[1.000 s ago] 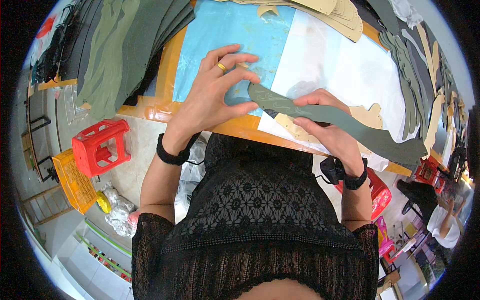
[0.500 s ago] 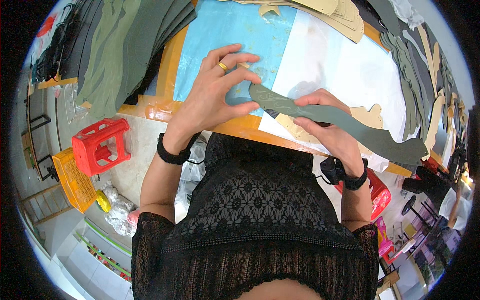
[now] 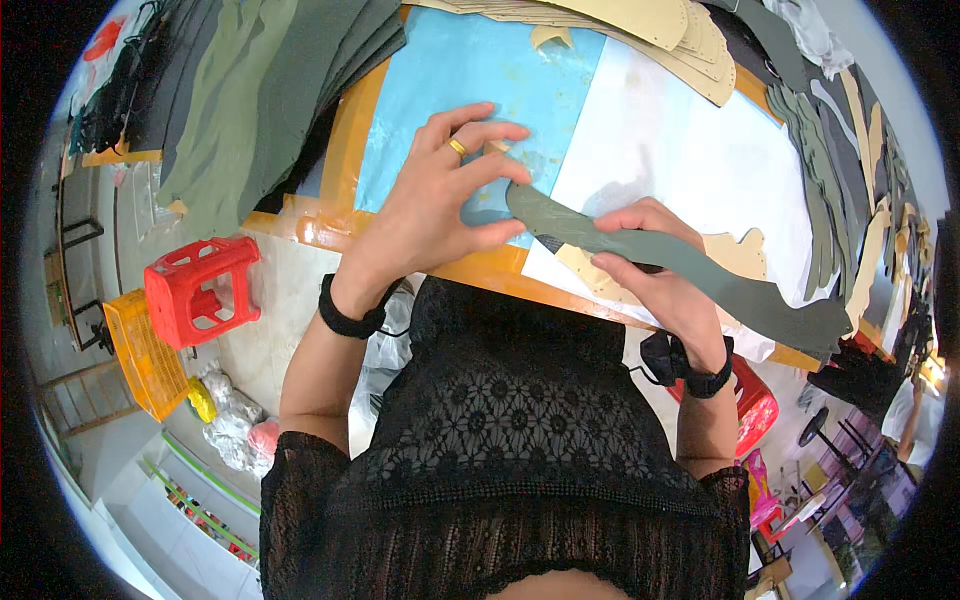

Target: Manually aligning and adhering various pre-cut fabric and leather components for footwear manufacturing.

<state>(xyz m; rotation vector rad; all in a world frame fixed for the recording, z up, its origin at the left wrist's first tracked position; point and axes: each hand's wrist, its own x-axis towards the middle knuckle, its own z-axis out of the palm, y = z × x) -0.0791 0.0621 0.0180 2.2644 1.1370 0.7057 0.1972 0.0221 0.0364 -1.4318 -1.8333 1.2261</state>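
A long, wavy dark green cut strip (image 3: 690, 265) lies across the near edge of the table, over a tan pattern piece (image 3: 735, 255). My left hand (image 3: 440, 195), with a gold ring, pinches the strip's left end above the blue sheet (image 3: 460, 80). My right hand (image 3: 655, 265) grips the strip near its middle, thumb on top. The strip's right end hangs past the white sheet (image 3: 680, 150).
Stacks of green and grey cut pieces (image 3: 270, 80) lie at the left of the orange-edged table (image 3: 340, 160). Tan patterns (image 3: 640, 25) sit at the far edge, more green strips (image 3: 815, 170) at the right. A red stool (image 3: 195, 290) and yellow crate (image 3: 140, 350) stand on the floor.
Both hands stay on the strip; it has shifted slightly left and my left fingers have closed more onto its end.
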